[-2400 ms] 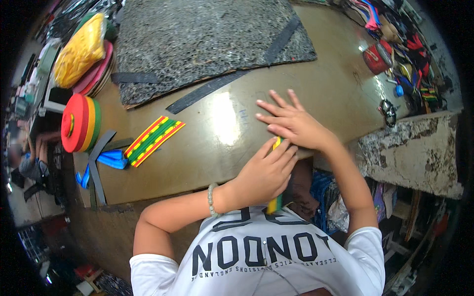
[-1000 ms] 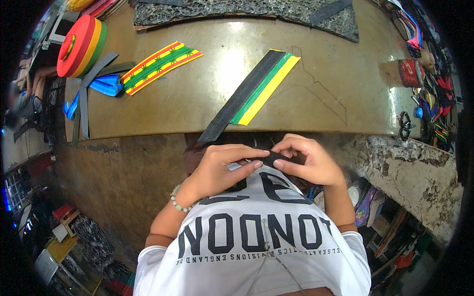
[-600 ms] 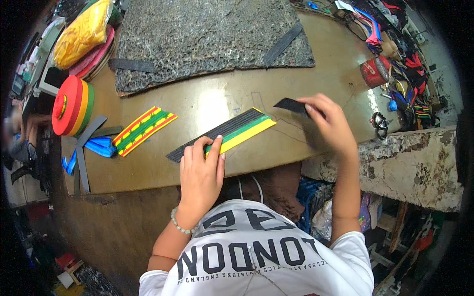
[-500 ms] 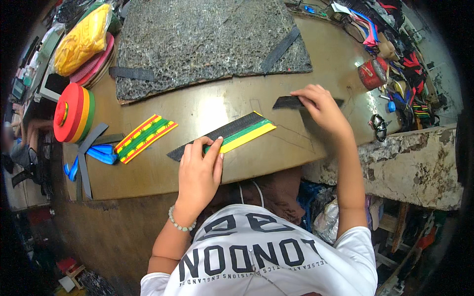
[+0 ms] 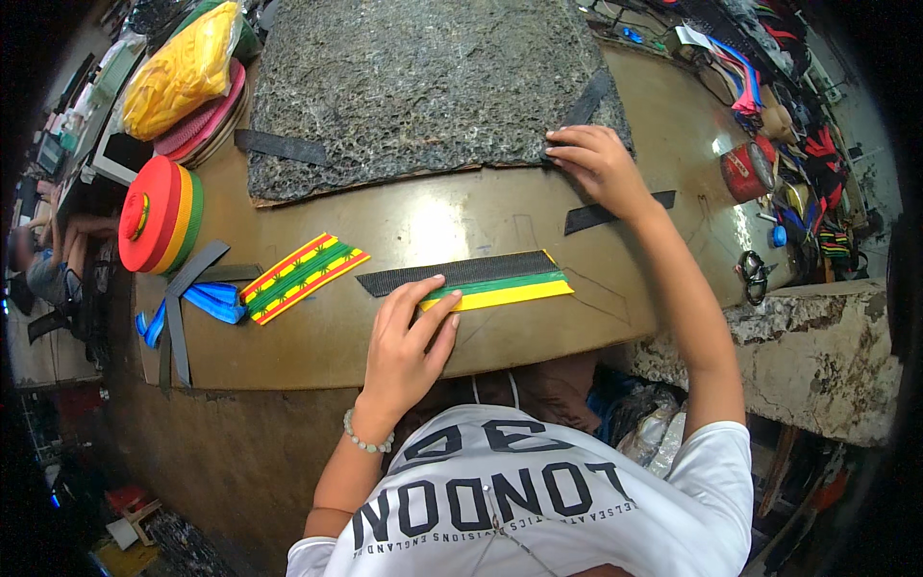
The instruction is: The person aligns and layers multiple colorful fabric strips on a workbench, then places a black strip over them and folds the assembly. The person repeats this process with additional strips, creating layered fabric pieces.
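Observation:
My left hand (image 5: 409, 332) lies with its fingers stretched over a black ribbed strip (image 5: 481, 270) and the green-and-yellow band (image 5: 524, 290) along its near side. Both have slanted ends and lie nearly level on the table. Farther right, my right hand (image 5: 604, 175) is held with its fingers apart at the near edge of a rough grey board (image 5: 433, 87). Its fingertips are by the lower end of a black strip (image 5: 589, 94) on that board; whether they touch it I cannot tell. Another black strip (image 5: 588, 218) lies under my right wrist, partly hidden.
To the left lie a patterned red, yellow and green band (image 5: 306, 277), a blue bundle (image 5: 213, 302) with dark strips across it, and a striped roll (image 5: 154, 216). A yellow bagged package (image 5: 183, 72) sits behind them. A red can (image 5: 746, 173) and scissors (image 5: 752, 277) are at the right.
My right hand has left the black strip on the table and moved up to the board's edge. The black strip and green-and-yellow band under my left hand have turned to lie more level.

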Motion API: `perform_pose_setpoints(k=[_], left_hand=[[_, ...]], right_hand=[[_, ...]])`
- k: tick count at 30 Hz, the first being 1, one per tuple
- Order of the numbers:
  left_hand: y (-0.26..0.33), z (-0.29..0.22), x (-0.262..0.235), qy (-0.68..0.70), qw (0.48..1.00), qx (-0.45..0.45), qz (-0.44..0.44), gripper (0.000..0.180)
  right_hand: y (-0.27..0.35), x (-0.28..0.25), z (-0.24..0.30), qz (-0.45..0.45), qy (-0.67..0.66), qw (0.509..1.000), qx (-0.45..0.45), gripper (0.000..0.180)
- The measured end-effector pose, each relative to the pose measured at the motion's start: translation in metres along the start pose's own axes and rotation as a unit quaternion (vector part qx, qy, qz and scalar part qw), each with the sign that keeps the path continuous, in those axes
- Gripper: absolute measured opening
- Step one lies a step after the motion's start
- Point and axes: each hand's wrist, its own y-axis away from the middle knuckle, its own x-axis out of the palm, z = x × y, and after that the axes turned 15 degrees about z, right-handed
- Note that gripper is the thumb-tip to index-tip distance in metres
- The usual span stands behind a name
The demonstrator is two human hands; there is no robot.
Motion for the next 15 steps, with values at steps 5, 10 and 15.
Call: perform_pose_setpoints(k=[5,10,15], left_hand=[[0.0,-0.022,-0.012,0.092,0.988,0.038,-0.118,0.05],[0.023,-0.054,-0.037,0.293,0.954,0.06,0.026,0.029],[0.044,-0.062,-0.038,0.571,0.812,-0.101,0.072,0.024]], right_hand=[[-0.002,-0.053,0.122,-0.093,-0.075,0.991,-0.055,0.03],[0.021,-0.108,0.222,0.27,-0.253,0.929,-0.013,0.035],[0.036,-0.104,0.231,0.227,-0.411,0.874,0.123,0.026]])
